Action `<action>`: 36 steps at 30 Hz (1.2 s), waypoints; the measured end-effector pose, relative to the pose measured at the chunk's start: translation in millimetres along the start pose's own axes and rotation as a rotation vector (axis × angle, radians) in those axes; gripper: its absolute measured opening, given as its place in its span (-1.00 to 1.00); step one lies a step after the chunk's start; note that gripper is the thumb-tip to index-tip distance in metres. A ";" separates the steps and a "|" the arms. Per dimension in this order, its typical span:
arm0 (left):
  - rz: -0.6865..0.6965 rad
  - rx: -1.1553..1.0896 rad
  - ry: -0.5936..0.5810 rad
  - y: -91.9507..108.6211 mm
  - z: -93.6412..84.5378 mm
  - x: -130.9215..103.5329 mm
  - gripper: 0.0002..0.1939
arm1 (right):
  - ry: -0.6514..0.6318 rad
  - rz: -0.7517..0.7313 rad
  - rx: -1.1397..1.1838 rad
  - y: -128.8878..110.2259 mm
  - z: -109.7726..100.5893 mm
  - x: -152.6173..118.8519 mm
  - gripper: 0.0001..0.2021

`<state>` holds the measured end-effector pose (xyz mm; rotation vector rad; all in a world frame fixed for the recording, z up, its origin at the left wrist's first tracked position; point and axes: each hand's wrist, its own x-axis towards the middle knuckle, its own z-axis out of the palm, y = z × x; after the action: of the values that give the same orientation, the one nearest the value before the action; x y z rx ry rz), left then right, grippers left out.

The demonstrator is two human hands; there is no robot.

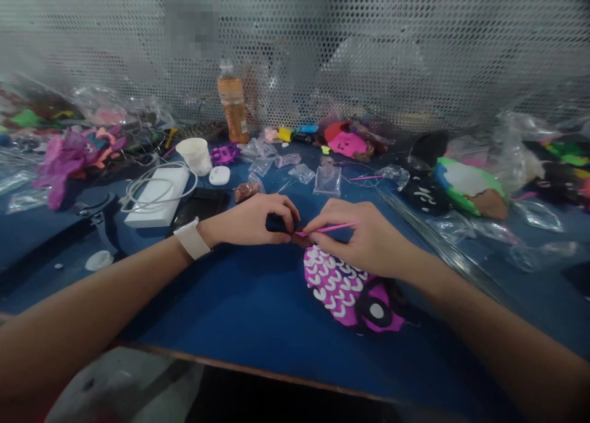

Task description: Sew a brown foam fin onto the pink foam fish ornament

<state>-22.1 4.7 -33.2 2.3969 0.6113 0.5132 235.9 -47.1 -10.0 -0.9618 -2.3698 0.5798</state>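
My right hand (364, 235) is closed around a thin pink modelling tool (338, 227), its tip pointing left. At that tip, the thumb and fingers of my left hand (262, 219) come together in a pinch; whatever they hold is too small and too hidden to make out. Just below my right hand lies a purple clay fish (338, 288), partly covered by the hand. Rows of white curved scales run over its body, and a black ring surrounds a white dot at its lower right end. A white band circles my left wrist.
Behind my hands stand a bottle of amber drink (233, 106) and a white cup (196, 156). A white box (157, 198) with a coiled cable sits at left. Thin wires (437, 245) lie at right, near a green, blue and brown clay piece (472, 186). Plastic bags are scattered about.
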 end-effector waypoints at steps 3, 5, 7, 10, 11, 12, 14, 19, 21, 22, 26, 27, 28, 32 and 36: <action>0.004 -0.001 0.001 -0.5 0.2 0.8 -0.96 | -0.020 -0.018 -0.013 1.1 0.9 -0.4 -0.84; 0.007 -0.004 -0.004 -0.9 0.1 0.9 -0.96 | -0.020 -0.027 -0.016 0.6 1.6 0.1 -0.84; 0.010 -0.005 -0.005 -1.4 0.1 0.8 -0.96 | -0.015 -0.032 -0.018 -0.4 2.2 0.8 -0.83; 0.014 0.000 -0.001 -2.3 0.6 0.6 -0.96 | -0.018 -0.038 -0.019 -1.7 2.8 1.7 -0.82; 0.015 0.004 0.002 -2.5 0.9 0.5 -0.96 | -0.024 -0.037 -0.021 -1.9 2.7 1.8 -0.81; 0.016 0.008 0.005 -2.4 1.1 0.5 -0.96 | -0.030 -0.035 -0.022 -2.0 2.5 1.7 -0.81; 0.020 0.014 0.008 -2.0 1.4 0.5 -0.96 | -0.043 -0.028 -0.025 -2.1 1.4 1.3 -0.81; 0.018 0.035 0.000 0.2 1.1 0.6 -0.96 | -0.115 0.010 -0.032 -1.5 -3.8 0.0 -0.80; 0.014 0.036 0.002 0.8 0.9 0.7 -0.96 | -0.136 0.027 -0.029 -0.8 -5.7 -0.1 -0.80; 0.012 0.033 0.001 1.0 0.8 0.7 -0.96 | -0.142 0.031 -0.027 -0.3 -6.3 0.1 -0.80; 0.016 0.032 -0.001 1.9 0.3 1.1 -0.96 | -0.162 0.062 -0.017 2.6 -6.3 1.2 -0.78; 0.018 0.033 0.000 2.4 0.1 1.2 -0.95 | -0.161 0.073 -0.020 3.5 -5.8 1.5 -0.77; 0.019 0.030 0.002 3.1 0.0 1.2 -0.96 | -0.156 0.083 -0.025 4.2 -5.1 1.7 -0.76; 0.018 -0.025 0.025 5.8 0.3 1.5 -0.93 | -0.140 0.103 -0.039 5.7 -2.6 2.1 -0.74; 0.010 -0.001 0.036 6.8 2.8 1.8 -0.86 | -0.133 0.116 -0.056 4.4 -1.1 2.1 -0.72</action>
<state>-17.2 -0.4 -30.5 2.3952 0.6153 0.5619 237.6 -42.5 -11.0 -1.1229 -2.4712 0.6420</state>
